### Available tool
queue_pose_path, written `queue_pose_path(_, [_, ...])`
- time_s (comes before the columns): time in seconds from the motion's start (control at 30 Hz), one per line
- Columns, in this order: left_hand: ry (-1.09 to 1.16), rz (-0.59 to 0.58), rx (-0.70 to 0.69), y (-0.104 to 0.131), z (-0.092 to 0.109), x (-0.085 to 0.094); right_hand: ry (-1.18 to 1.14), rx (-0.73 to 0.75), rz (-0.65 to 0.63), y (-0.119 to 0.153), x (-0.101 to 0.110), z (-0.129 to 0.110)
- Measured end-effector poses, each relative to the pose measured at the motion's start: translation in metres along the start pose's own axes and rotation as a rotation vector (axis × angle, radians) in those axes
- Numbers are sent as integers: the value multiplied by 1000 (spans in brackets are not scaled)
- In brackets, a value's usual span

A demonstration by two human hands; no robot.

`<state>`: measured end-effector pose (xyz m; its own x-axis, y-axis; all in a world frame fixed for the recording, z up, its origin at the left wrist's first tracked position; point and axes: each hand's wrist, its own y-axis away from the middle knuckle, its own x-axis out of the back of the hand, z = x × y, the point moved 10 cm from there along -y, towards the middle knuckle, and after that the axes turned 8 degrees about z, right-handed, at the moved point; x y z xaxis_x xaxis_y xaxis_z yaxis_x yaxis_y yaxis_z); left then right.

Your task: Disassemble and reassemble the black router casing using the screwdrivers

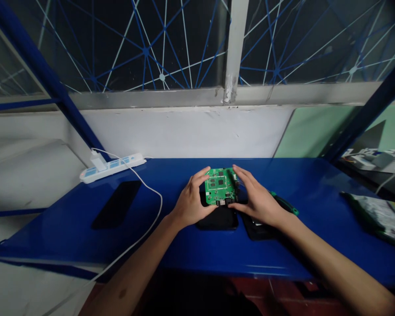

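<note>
Forearms point(329, 252) enter from 7 and 4 o'clock; left hand point(192, 199), right hand point(258, 199) half-curled, gripping green circuit board point(219, 186) at 9 and 3 o'clock.

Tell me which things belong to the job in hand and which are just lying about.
For the job:
green circuit board, held by left hand and right hand
probably the black thing below it

Likely lying about:
power strip
white cable
dark flat object
packet
perhaps green-and-black object by right hand

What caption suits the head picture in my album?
Left hand and right hand hold a green circuit board over a blue table.
</note>
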<state>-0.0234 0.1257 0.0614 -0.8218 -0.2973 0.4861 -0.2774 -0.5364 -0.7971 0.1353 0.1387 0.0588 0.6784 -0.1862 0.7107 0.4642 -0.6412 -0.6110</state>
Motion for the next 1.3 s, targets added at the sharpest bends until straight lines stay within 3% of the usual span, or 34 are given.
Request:
queue_pose_path(0.2, [-24,34,-40,3,-3,-2,14,0,35,1,2,1])
queue_pose_path(0.6, [-58,-32,24,5,-10,-5,70,37,114,0,6,-2])
queue_pose_path(1.03, [-432,-136,-158,-2,19,-7,223,222,133,1,2,-35])
queue_pose_path(1.3, [-424,-194,-137,-1,22,-11,205,279,148,4,-1,-46])
